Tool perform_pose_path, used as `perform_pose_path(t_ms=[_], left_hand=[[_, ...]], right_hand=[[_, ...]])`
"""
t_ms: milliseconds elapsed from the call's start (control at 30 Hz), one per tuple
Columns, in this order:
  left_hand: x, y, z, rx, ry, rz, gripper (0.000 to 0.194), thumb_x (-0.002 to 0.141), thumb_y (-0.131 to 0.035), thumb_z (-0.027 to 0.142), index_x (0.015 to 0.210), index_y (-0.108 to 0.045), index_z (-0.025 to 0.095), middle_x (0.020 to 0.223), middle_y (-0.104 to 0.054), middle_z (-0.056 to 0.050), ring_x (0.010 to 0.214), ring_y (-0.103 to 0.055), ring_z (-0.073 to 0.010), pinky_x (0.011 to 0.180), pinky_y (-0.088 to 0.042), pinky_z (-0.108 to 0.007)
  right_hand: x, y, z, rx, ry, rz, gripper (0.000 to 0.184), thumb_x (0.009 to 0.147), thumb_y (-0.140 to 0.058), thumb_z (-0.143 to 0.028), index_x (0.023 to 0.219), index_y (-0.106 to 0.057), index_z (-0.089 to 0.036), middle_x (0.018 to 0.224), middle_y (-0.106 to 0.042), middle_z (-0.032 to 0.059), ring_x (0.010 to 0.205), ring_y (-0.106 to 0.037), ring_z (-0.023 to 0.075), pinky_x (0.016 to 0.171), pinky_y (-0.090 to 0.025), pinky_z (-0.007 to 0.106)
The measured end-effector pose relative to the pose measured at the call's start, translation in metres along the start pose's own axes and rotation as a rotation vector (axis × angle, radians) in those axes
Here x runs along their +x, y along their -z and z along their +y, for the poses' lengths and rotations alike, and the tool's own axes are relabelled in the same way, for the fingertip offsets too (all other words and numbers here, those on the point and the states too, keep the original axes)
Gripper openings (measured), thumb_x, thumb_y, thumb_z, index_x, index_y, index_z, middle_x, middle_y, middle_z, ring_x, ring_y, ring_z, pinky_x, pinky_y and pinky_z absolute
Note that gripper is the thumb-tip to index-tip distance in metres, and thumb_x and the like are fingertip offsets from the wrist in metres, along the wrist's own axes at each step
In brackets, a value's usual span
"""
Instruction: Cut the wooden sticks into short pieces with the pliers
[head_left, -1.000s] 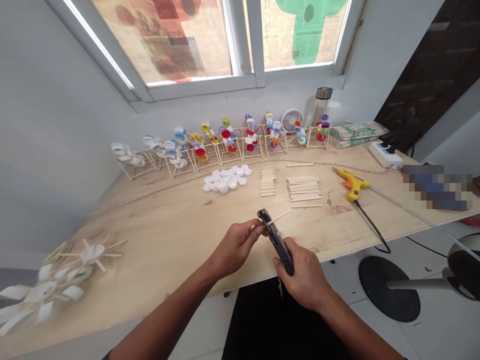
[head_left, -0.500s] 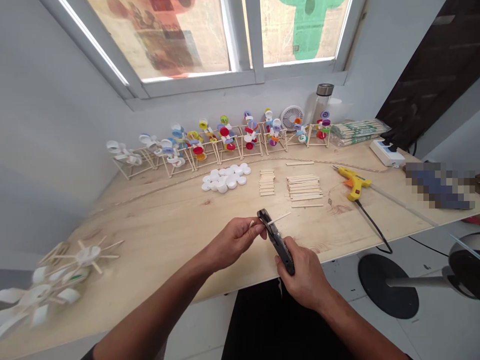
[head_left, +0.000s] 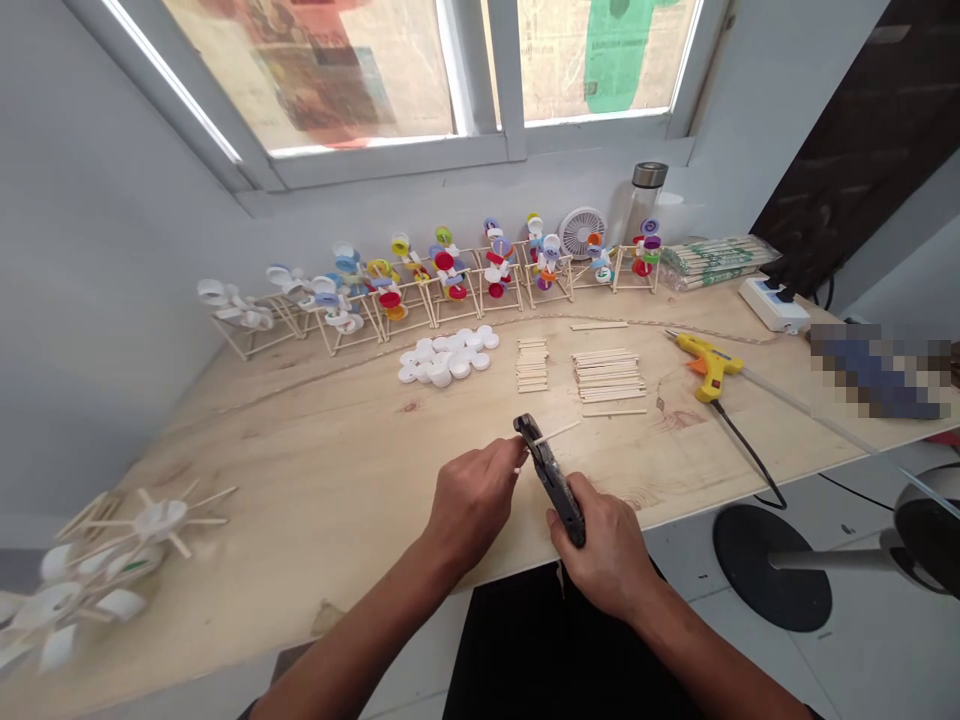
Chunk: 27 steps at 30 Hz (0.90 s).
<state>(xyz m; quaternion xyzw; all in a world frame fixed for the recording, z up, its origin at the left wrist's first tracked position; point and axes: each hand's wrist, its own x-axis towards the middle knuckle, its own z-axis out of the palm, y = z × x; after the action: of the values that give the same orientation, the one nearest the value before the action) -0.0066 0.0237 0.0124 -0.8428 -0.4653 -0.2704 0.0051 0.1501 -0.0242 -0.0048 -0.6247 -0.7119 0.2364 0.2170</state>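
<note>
My left hand [head_left: 474, 492] is closed, its fingertips pinching a thin wooden stick [head_left: 559, 432] near the front of the table. The stick passes across the head of a black hand cutter [head_left: 551, 480], and its free end points to the right. My right hand [head_left: 604, 540] is wrapped round the cutter's lower end, with the tool slanting up toward my left fingertips. Whether the blade touches the stick cannot be made out. Beyond my hands lie a pile of short sticks [head_left: 532, 366] and a pile of longer sticks [head_left: 609, 375].
White bottle caps [head_left: 448, 355] lie in a cluster. Several stick frames with coloured cap wheels [head_left: 450, 265] line the wall. A yellow glue gun [head_left: 705, 365] and power strip [head_left: 774, 305] are at right. Stick-and-cap wheels [head_left: 161, 520] lie at left, a round stand base [head_left: 772, 570] below.
My left hand has turned over, its back now facing up, while still pinching the stick. My right hand and the cutter have hardly moved. The view has shifted slightly.
</note>
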Motion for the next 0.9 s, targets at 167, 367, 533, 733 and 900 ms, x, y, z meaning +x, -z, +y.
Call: perform_pose_path(t_ms=[167, 367, 533, 733, 900], left_hand=[[0.001, 0.008, 0.000, -0.215, 0.068, -0.131, 0.020, 0.086, -0.033, 0.017, 0.083, -0.053, 0.016, 0.062, -0.057, 0.000, 0.051, -0.050, -0.0106, 0.050, -0.034, -0.020], [0.015, 0.028, -0.001, -0.781, 0.280, -0.394, 0.024, 0.087, -0.038, 0.031, 0.078, -0.055, 0.015, 0.062, -0.052, 0.001, 0.054, -0.045, -0.0081, 0.052, -0.034, -0.019], [0.017, 0.027, -0.010, -1.245, 0.497, -0.672, 0.031, 0.086, -0.040, 0.041, 0.076, -0.051, 0.014, 0.044, -0.021, 0.010, 0.040, -0.016, -0.0047, 0.040, -0.015, -0.018], [0.020, 0.026, -0.017, -1.324, 0.550, -0.737, 0.032, 0.085, -0.040, 0.045, 0.076, -0.049, 0.015, 0.045, -0.021, 0.010, 0.040, -0.015, -0.0046, 0.040, -0.014, -0.018], [0.020, 0.027, -0.011, -0.952, 0.418, -0.543, 0.030, 0.086, -0.038, 0.039, 0.076, -0.052, 0.015, 0.048, -0.030, 0.007, 0.043, -0.026, -0.0065, 0.042, -0.024, -0.018]], right_hand=[[-0.002, 0.005, -0.001, 0.029, 0.006, -0.043, 0.007, 0.077, -0.047, -0.026, 0.076, -0.042, -0.021, 0.058, -0.054, -0.0035, 0.052, -0.050, 0.0139, 0.050, -0.023, 0.023], [-0.005, 0.011, -0.001, 0.084, 0.010, -0.102, 0.008, 0.077, -0.047, -0.027, 0.079, -0.042, -0.021, 0.059, -0.053, -0.0035, 0.053, -0.049, 0.0135, 0.051, -0.026, 0.022], [-0.007, 0.013, 0.000, 0.087, 0.027, -0.118, 0.008, 0.077, -0.047, -0.027, 0.080, -0.043, -0.021, 0.060, -0.052, -0.0034, 0.053, -0.049, 0.0134, 0.051, -0.026, 0.022], [-0.003, 0.010, 0.001, 0.050, 0.033, -0.099, 0.006, 0.077, -0.046, -0.025, 0.078, -0.042, -0.021, 0.058, -0.053, -0.0033, 0.051, -0.048, 0.0130, 0.050, -0.025, 0.023], [0.002, 0.005, 0.001, -0.006, 0.013, -0.078, 0.006, 0.076, -0.047, -0.024, 0.076, -0.042, -0.021, 0.057, -0.054, -0.0037, 0.051, -0.050, 0.0136, 0.050, -0.023, 0.023]])
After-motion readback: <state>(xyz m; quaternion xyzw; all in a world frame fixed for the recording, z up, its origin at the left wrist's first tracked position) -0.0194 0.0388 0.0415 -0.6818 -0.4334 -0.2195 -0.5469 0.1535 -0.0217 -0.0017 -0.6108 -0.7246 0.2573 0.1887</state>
